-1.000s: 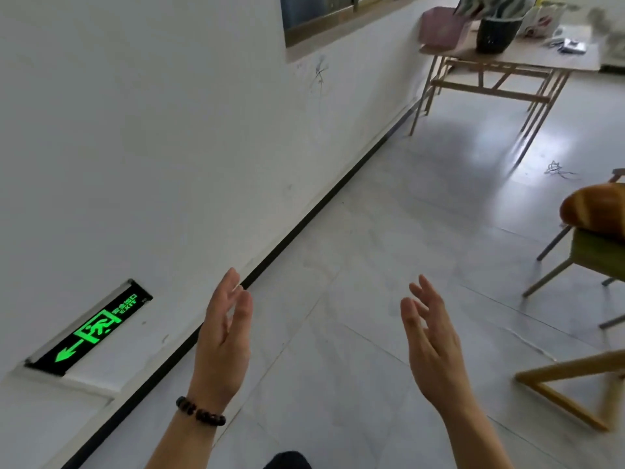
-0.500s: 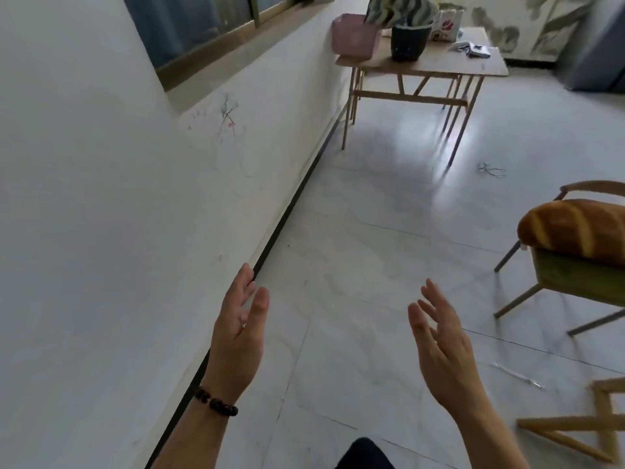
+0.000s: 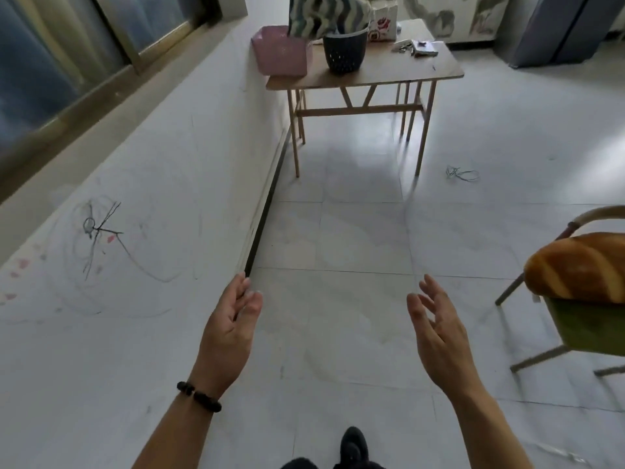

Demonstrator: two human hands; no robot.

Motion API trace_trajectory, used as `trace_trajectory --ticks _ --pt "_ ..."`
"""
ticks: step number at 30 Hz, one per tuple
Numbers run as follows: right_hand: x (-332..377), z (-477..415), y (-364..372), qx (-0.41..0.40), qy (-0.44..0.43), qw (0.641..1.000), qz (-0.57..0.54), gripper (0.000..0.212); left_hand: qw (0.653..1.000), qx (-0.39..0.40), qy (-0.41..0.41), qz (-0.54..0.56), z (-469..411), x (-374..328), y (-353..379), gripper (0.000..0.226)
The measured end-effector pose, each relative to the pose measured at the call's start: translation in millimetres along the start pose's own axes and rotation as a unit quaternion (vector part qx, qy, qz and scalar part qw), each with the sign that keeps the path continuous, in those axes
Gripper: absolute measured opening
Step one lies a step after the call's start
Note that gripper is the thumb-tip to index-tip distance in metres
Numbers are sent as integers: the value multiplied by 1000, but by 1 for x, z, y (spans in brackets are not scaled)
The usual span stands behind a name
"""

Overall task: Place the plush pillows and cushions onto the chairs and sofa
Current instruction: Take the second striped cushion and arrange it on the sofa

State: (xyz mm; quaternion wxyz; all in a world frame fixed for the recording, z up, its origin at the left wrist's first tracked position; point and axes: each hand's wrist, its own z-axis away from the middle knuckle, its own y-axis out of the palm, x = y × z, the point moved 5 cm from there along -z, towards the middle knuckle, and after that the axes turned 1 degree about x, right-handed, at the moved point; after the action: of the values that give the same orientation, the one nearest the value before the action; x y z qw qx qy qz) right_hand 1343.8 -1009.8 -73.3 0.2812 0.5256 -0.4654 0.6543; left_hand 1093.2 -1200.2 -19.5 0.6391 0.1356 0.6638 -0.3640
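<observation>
My left hand (image 3: 233, 330) and my right hand (image 3: 439, 333) are raised in front of me over the tiled floor, palms facing each other, fingers straight, holding nothing. A bread-shaped plush pillow (image 3: 578, 267) lies on a green-seated chair (image 3: 588, 330) at the right edge. Far ahead, a teal-and-white wavy-striped cushion (image 3: 324, 13) sticks up out of a dark basket (image 3: 345, 52) on a wooden table (image 3: 399, 67).
A white wall (image 3: 135, 231) with scribbles and a window runs along the left. A pink bin (image 3: 280, 54), a floral bag and small items sit on the table. A tangle of wire (image 3: 461, 173) lies on the floor. My shoes (image 3: 351, 448) show at the bottom.
The view has swung right and forward along the wall; the table and chair appear closer and more central. Both hands stay raised and apart, holding nothing.
</observation>
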Motion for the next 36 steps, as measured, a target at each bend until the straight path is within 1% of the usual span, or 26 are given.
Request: trace_trajectory --ticks 4,7,10,12,14,17,20,24,26,28,30,32,34,36 --pt "34 -124 28 23 -13 1000 -7 71 999 -40 0 18 -107 -16 1 66" --pt "29 -217 57 37 -6 999 -13 70 997 -67 -20 44 -196 -6 13 64" --pt "18 -316 88 33 6 999 -9 74 993 -70 -40 84 -298 3 33 62" --pt "22 -384 106 30 7 1000 -3 77 992 -63 -40 100 -373 -4 45 69" --pt "34 -450 114 30 5 1000 8 80 991 -60 -41 110 -446 -23 57 70" --pt "59 -543 112 2 -5 1000 11 78 994 -39 -10 106 -555 -66 82 65" --pt "68 -623 99 -43 7 999 -9 77 997 3 22 71 -654 -103 121 54" --pt "45 -734 93 -91 32 995 -30 75 997 47 47 39 -774 -127 187 65" --pt "22 -797 95 -95 42 994 -34 74 997 53 39 42 -831 -127 224 58" --pt "7 -866 96 -89 49 994 -32 71 997 49 24 51 -886 -128 259 52" --pt "9 -938 96 -71 58 996 -23 69 997 56 -1 51 -937 -140 285 53" --pt "29 -1010 95 -53 45 997 -19 71 997 59 -5 41 -988 -163 301 57" --pt "56 -1084 98 -32 22 999 -8 73 999 38 8 33 -1042 -185 307 58" --pt "80 -1151 107 -9 4 1000 1 70 999 16 16 27 -1091 -203 309 65"
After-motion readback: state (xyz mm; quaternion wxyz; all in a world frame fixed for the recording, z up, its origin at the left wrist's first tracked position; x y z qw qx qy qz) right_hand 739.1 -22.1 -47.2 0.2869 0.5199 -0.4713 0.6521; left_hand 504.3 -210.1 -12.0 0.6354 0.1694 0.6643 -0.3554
